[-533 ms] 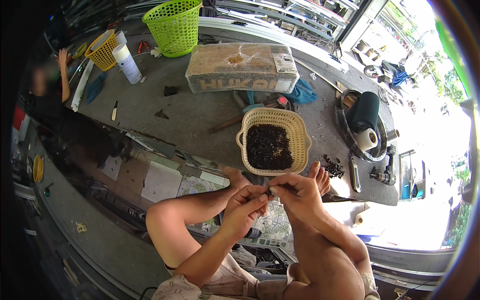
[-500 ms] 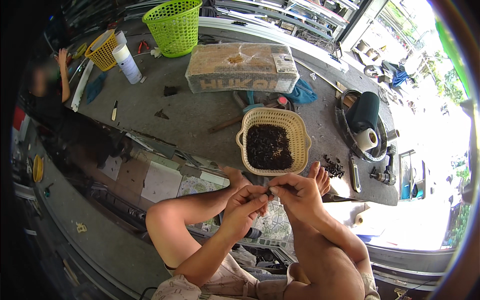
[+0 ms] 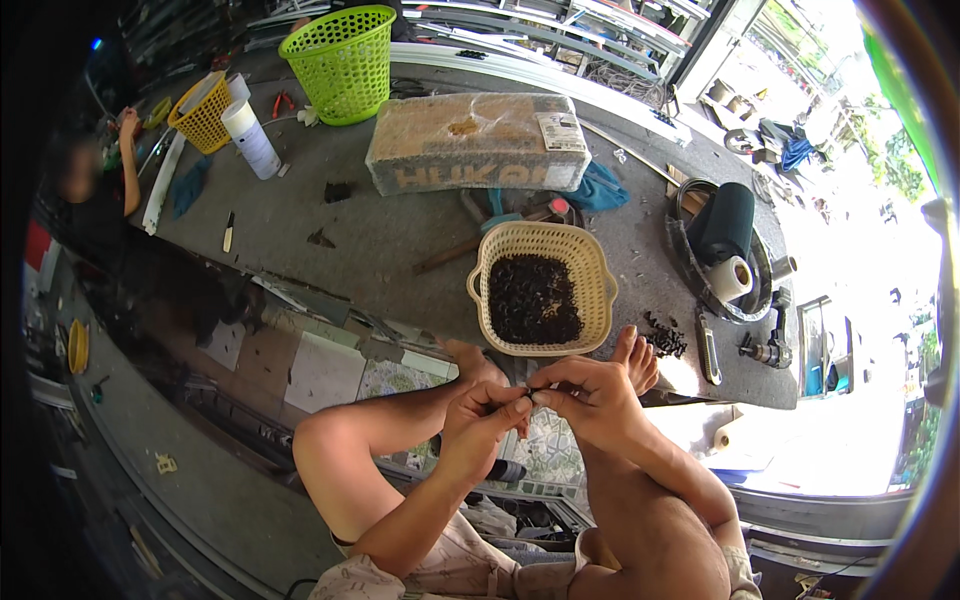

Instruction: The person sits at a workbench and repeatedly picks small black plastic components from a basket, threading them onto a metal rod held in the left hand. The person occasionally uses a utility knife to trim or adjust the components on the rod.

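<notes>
Left hand (image 3: pixel 477 425) and right hand (image 3: pixel 592 400): thumb and forefinger of each pinched on a small black piece (image 3: pixel 529 396), mostly hidden, between the hands. At their 12 o'clock: cream, perforated plastic basket (image 3: pixel 599 285) containing loose, small black bits (image 3: pixel 528 305). At 2 o'clock: black scattered pile (image 3: pixel 666 338) on flat grey worktable (image 3: pixel 380 240).

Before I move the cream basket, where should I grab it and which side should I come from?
Best guess: the two handles, left hand on the left one and right hand on the right, coming from your near side. The basket sits upright, its handles jut from opposite sides, and loose black pieces lie inside, so keep it level.
</notes>
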### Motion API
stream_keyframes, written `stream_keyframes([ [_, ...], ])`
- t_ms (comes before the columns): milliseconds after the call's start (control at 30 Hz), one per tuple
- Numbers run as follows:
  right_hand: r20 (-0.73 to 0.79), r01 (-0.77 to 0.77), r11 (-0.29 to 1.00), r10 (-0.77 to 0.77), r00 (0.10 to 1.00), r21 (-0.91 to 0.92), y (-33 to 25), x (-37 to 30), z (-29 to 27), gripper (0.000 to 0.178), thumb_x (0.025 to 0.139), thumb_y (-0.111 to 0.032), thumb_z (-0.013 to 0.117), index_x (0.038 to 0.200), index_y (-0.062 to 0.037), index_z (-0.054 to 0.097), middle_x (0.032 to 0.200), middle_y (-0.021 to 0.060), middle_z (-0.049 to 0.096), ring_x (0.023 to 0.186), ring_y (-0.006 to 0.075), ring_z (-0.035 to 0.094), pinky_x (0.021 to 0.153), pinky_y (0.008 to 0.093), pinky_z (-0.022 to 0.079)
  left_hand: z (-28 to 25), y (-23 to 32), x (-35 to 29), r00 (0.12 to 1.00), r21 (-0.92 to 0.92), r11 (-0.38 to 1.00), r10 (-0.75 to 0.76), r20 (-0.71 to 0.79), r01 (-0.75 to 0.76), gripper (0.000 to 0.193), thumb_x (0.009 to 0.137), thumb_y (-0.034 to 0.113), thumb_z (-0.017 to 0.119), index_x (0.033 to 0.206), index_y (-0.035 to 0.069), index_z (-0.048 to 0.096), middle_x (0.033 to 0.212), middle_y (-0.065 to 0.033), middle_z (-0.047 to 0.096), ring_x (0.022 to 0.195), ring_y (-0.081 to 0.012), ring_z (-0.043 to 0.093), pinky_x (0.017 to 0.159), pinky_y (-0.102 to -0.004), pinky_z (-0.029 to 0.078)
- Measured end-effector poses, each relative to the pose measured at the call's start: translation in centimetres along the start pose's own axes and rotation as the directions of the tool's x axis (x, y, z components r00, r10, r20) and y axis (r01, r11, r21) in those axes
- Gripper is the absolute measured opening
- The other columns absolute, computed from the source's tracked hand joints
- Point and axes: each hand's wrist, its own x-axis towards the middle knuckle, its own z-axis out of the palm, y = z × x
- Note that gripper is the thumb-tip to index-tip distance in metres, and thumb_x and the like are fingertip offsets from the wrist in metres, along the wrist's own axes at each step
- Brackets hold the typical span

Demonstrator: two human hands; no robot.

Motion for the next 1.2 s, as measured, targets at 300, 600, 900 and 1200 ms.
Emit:
stream_keyframes([
  [300, 0.000, 0.023, 0.994, -0.023, 1.000, -0.104, 0.7, 0.0, 0.0, 0.013, 0.090, -0.001, 0.077, 0.103, 0.0008, 0.075, 0.094, 0.0123, 0.075, 0.084, 0.0199, 0.073, 0.077, 0.0311, 0.057, 0.9, -0.1, -0.2, 0.999, 0.079, 0.997, -0.012, -0.043, 0.016, 0.019, 0.094, 0.001, 0.078, 0.111, -0.002, 0.072, 0.093, -0.0096, 0.075, 0.076, -0.0145, 0.070, 0.070, -0.0299, 0.058],
  [600, -0.050, 0.203, 0.941, -0.224, 0.973, -0.273, 0.8, -0.1, 0.5, 0.016, 0.089, 0.001, 0.073, 0.104, -0.0047, 0.073, 0.093, 0.0121, 0.072, 0.081, 0.0317, 0.073, 0.072, 0.0381, 0.058, 0.8, -0.2, 0.2, 0.999, 0.105, 0.993, -0.052, 0.015, 0.051, 0.036, 0.097, 0.001, 0.073, 0.133, -0.002, 0.066, 0.099, -0.0100, 0.075, 0.085, -0.0170, 0.073, 0.081, -0.0306, 0.062],
  [900, -0.090, 0.337, 0.855, -0.401, 0.912, -0.395, 0.4, 0.5, 0.8, 0.016, 0.083, -0.005, 0.078, 0.098, -0.0085, 0.075, 0.105, 0.0075, 0.071, 0.094, 0.0278, 0.069, 0.081, 0.0388, 0.054, 0.2, 0.8, 0.8, 0.983, -0.346, 0.924, -0.181, -0.028, 0.160, 0.040, 0.107, 0.014, 0.055, 0.142, -0.006, 0.055, 0.133, -0.0189, 0.066, 0.125, -0.0260, 0.065, 0.104, -0.0378, 0.055],
  [1200, 0.096, 0.440, 0.725, -0.464, 0.881, -0.530, 0.8, 0.5, 1.9, 0.021, 0.076, -0.015, 0.081, 0.096, -0.0094, 0.077, 0.134, 0.0096, 0.062, 0.123, 0.0298, 0.059, 0.101, 0.0451, 0.045, 0.5, 1.1, 0.7, 0.984, -0.394, 0.904, -0.180, -0.001, 0.165, 0.055, 0.109, 0.018, 0.046, 0.156, -0.010, 0.037, 0.153, -0.0213, 0.052, 0.148, -0.0286, 0.046, 0.109, -0.0367, 0.047],
])
